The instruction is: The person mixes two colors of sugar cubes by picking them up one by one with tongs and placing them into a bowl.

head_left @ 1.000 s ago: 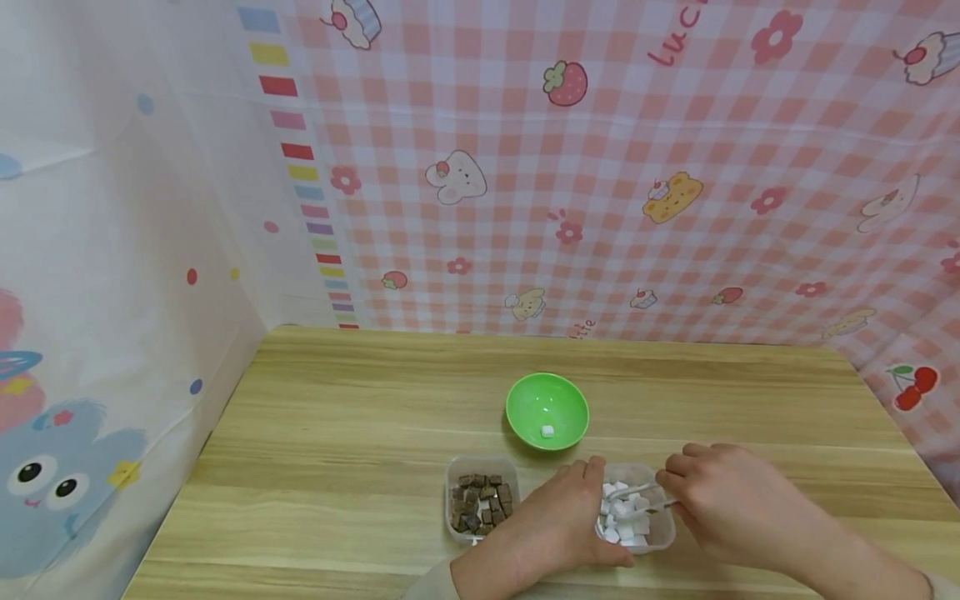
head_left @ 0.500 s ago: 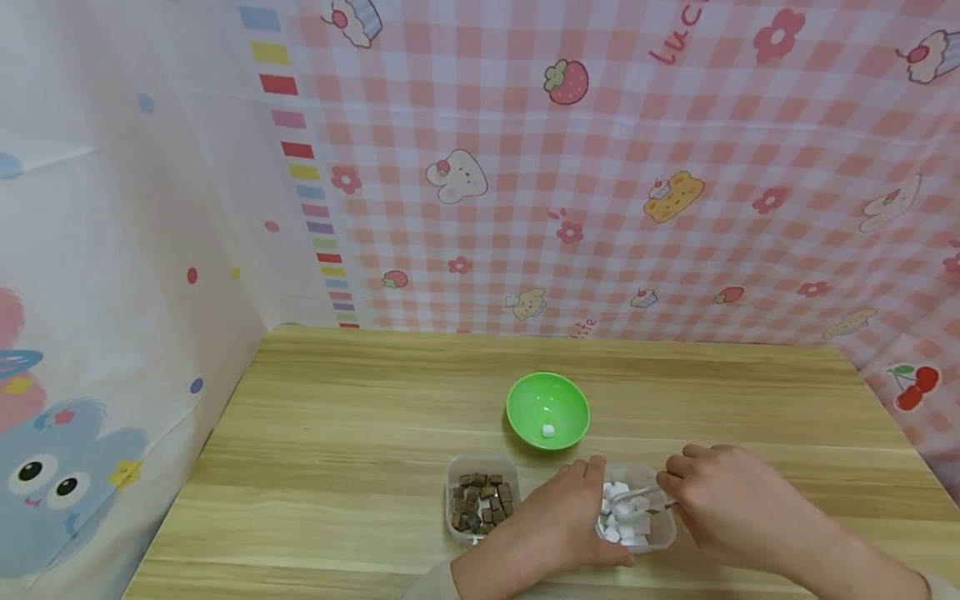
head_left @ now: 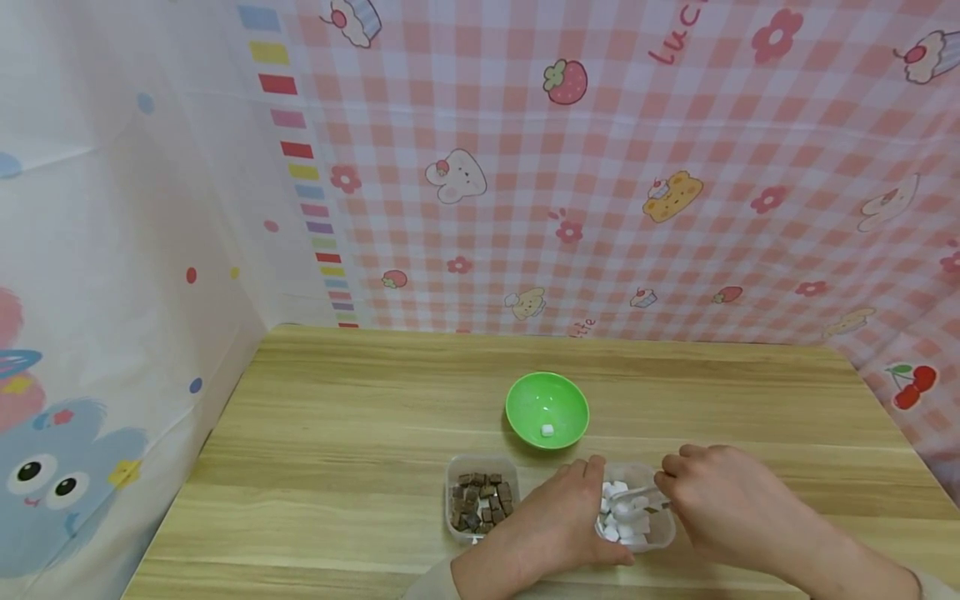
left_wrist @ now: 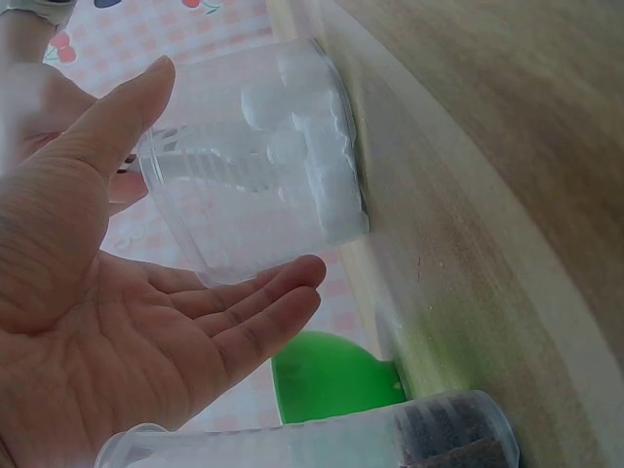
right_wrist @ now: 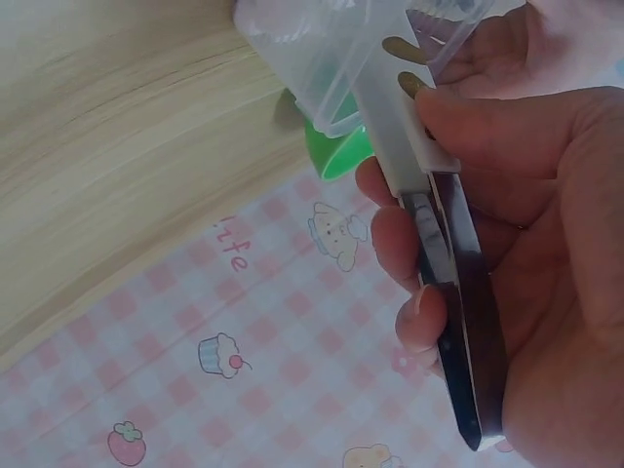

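Note:
My left hand [head_left: 551, 517] holds a clear plastic container [head_left: 663, 533] of white cubes [head_left: 630, 527] from its left side. In the left wrist view, the thumb lies at the rim and the fingers [left_wrist: 258, 312] run along the opposite wall. My right hand [head_left: 731, 500] grips a pair of tongs [right_wrist: 444, 244] with white arms and shiny metal handles. The tongs' arms reach into the container, among the white cubes, and stand close together. Whether a cube is between the tips I cannot tell.
A green bowl [head_left: 547, 400] with one white cube [head_left: 547, 431] in it stands behind the containers. To the left, a second clear container [head_left: 483, 463] holds brown cubes [head_left: 480, 500], partly covered by the left forearm. A patterned cloth [head_left: 510, 208] hangs at the table's [head_left: 360, 417] back edge.
The tongs' two arms have come closer together inside the container as the right hand squeezes. The left hand, the container and the bowl stay in place.

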